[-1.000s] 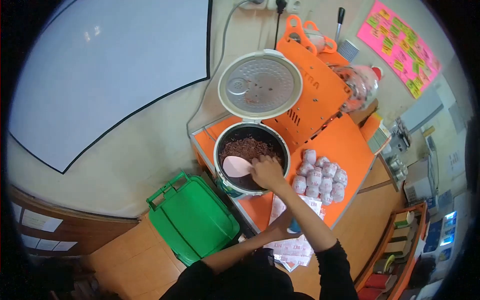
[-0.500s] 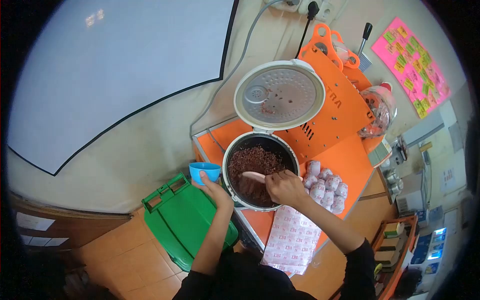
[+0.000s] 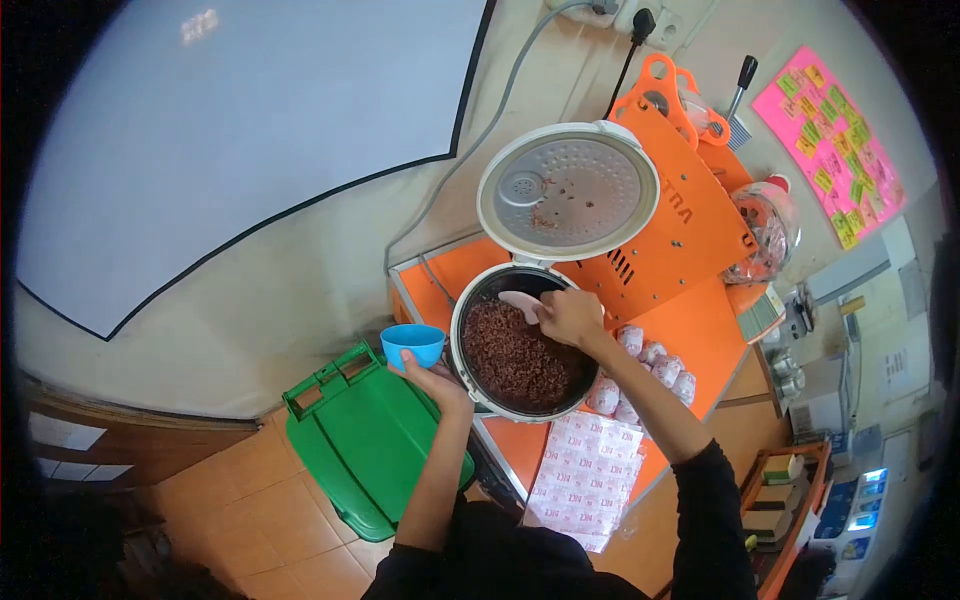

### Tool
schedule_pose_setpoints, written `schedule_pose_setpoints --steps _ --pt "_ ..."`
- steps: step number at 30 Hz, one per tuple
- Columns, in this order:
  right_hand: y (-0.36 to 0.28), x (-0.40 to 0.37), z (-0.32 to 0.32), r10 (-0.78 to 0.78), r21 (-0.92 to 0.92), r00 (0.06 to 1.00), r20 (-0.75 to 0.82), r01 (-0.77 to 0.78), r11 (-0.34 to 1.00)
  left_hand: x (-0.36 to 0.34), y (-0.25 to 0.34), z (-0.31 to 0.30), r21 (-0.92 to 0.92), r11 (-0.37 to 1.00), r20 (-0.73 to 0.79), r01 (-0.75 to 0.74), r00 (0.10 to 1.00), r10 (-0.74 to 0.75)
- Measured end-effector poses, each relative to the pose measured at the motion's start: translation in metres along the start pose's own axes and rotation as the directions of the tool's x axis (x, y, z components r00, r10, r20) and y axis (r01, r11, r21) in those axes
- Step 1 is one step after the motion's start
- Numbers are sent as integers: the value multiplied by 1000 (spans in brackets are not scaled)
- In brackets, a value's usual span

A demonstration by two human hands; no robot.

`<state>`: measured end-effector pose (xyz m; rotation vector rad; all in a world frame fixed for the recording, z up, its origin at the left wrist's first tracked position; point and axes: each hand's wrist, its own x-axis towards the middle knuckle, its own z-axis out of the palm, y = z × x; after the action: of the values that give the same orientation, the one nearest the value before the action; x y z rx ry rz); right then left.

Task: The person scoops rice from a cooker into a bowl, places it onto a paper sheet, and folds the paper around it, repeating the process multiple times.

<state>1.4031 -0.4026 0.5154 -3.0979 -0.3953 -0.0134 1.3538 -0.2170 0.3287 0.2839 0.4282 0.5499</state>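
My left hand [image 3: 432,382] grips a small blue bowl [image 3: 413,345], its thumb against the outside, just left of the rice cooker [image 3: 456,372]. Dark reddish-brown rice [image 3: 520,355] lies inside the cooker's black pot. Over the pot's upper right side, my right hand [image 3: 570,318] is closed on a pale pink rice paddle [image 3: 521,303], whose blade points left near the back wall of the pot. The cooker's lid [image 3: 568,190] stands open behind, with a few grains stuck to its inner face. How full the bowl is cannot be seen.
Several paper-wrapped bundles [image 3: 664,371] sit right of the cooker, beside a stack of printed wrapping paper [image 3: 585,480]. An orange panel [image 3: 680,215] stands behind them on the orange table [image 3: 690,310]. A green lidded bin [image 3: 375,450] is below my left arm.
My right hand has moved the paddle up from the middle of the rice to the pot's far side. The left hand holds the bowl in nearly the same place.
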Motion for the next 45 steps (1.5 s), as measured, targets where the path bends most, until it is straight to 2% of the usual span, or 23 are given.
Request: schedule_pose_setpoints --steps 1,5,8,11,12,14,17,18,21,22,23,26,32,36,37,41,44,45 --pt "-1 -3 0 37 28 999 -9 -37 999 -2 4 7 22 1000 -1 -20 1000 20" --pt "-11 -23 -2 -20 1 997 -75 20 1000 -14 17 31 97 994 -16 -58 998 60" --pt "-38 -47 -14 -60 -75 998 -1 60 995 -17 19 33 99 994 -41 -41 998 46" --pt "-45 -68 5 -330 -279 944 -26 310 909 -17 18 36 78 997 -70 -6 997 11" --pt "-47 -77 1 -462 -383 883 -78 401 832 -17 19 33 67 998 -57 -13 998 17" --pt "-43 -83 -14 -516 -362 852 -84 457 813 -15 20 34 45 999 -37 -8 999 9" --pt "-17 -58 -22 -380 -522 915 -139 258 813 -22 24 36 26 1000 -41 11 999 -10" --pt "4 -42 -6 -405 -537 896 -182 254 805 -24 25 39 33 999 -48 5 999 -4" --pt "-4 -21 3 -54 -267 994 -93 27 963 -17 21 38 144 986 -63 -84 994 94" --pt "-18 -21 0 67 -202 995 -67 -79 976 -17 19 34 197 973 -69 -121 988 137" --pt "-28 -24 -3 190 -140 981 -35 -193 971 -15 15 24 196 976 -77 -96 991 113" --pt "-22 -29 2 365 -82 930 -41 -367 927 -9 9 16 192 979 -70 -67 994 82" --pt "-44 -64 2 388 -14 921 -24 -388 921 -31 30 54 260 957 -76 -126 986 151" --pt "-80 -89 -30 200 -45 976 -81 -204 978 -33 32 56 257 962 -115 -93 985 126" --pt "-84 -95 -29 117 -78 984 -132 -128 989 -36 36 62 262 961 -118 -88 985 123" --pt "-79 -96 -32 10 -197 996 -85 -27 980 -37 42 70 193 980 -105 -47 992 68" --pt "-40 -59 -28 -4 -465 998 -59 -24 885 -34 36 56 215 975 -98 -50 993 72" --pt "-29 -53 -21 27 -427 999 -39 -41 903 -31 34 55 222 973 -95 -54 993 77"
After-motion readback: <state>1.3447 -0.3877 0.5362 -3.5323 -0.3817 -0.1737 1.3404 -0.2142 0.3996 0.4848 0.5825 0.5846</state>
